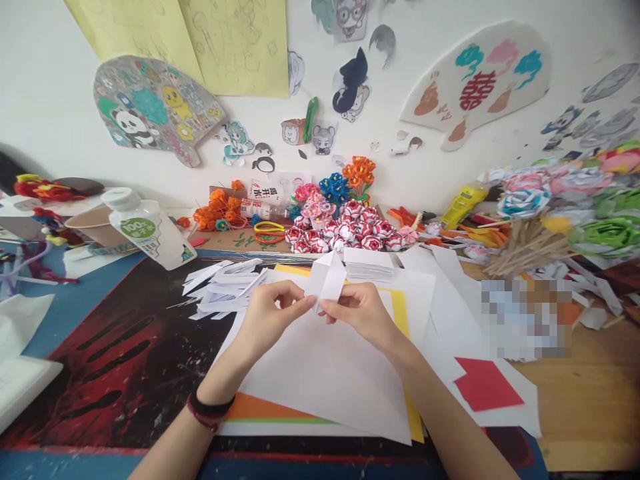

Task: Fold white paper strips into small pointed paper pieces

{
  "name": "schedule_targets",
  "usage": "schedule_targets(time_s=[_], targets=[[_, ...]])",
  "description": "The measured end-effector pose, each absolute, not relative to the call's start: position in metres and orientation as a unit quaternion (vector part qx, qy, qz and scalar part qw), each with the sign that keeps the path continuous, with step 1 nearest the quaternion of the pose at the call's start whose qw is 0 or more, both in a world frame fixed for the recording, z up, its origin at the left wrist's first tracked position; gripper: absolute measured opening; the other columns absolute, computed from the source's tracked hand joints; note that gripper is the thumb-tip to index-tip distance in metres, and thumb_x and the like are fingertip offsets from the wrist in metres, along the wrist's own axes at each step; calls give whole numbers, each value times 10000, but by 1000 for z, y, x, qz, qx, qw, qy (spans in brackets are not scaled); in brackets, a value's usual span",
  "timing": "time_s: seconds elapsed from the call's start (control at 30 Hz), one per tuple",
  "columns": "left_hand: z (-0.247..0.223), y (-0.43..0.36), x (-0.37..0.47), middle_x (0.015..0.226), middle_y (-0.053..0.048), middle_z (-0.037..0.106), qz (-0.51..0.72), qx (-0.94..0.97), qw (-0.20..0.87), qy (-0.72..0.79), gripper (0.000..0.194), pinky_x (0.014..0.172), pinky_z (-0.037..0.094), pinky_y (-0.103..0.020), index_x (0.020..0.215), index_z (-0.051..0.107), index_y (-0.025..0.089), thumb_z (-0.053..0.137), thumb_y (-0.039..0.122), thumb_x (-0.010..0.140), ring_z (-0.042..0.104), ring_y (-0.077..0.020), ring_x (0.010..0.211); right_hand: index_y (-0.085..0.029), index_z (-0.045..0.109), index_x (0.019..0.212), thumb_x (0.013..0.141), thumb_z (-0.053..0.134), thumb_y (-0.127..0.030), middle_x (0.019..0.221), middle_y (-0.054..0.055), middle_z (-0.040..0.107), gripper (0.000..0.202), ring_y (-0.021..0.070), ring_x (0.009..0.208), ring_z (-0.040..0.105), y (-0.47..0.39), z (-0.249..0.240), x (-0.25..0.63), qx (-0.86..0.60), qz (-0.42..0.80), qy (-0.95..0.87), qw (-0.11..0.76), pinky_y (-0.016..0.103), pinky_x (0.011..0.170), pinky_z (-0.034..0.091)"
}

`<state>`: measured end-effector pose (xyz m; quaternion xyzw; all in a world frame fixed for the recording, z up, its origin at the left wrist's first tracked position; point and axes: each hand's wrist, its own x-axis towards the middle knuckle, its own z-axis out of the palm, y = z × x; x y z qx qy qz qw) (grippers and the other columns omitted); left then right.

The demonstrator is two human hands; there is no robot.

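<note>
White sheet (340, 373) lay toward the counter's (590, 407) near edge, and above it left hand (275, 310) and right hand (364, 310) pinched a small folded paper (331, 283), creases made, flaps apparently not yet flattened.

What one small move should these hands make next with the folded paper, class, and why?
Probably pinch along the crease to flatten it. The left hand and right hand both grip the lower part of the folded white paper, while its upper flaps seem to stand apart at an angle, so the fold does not look pressed flat.
</note>
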<state>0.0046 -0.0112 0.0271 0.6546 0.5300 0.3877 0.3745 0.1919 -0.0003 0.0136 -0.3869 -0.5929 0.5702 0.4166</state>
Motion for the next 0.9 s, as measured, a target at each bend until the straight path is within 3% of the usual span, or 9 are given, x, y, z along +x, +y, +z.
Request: schedule_targets(time_s=[0.9], targets=[[28, -15, 10, 681, -24, 671, 398, 674, 365, 504, 342, 625, 380, -237, 675, 678, 153, 533, 391, 875, 532, -133, 636, -155, 717, 699, 755, 691, -333, 658, 31, 667, 188, 136, 573, 593, 2, 8, 190, -396, 532, -593, 457, 260, 561, 504]])
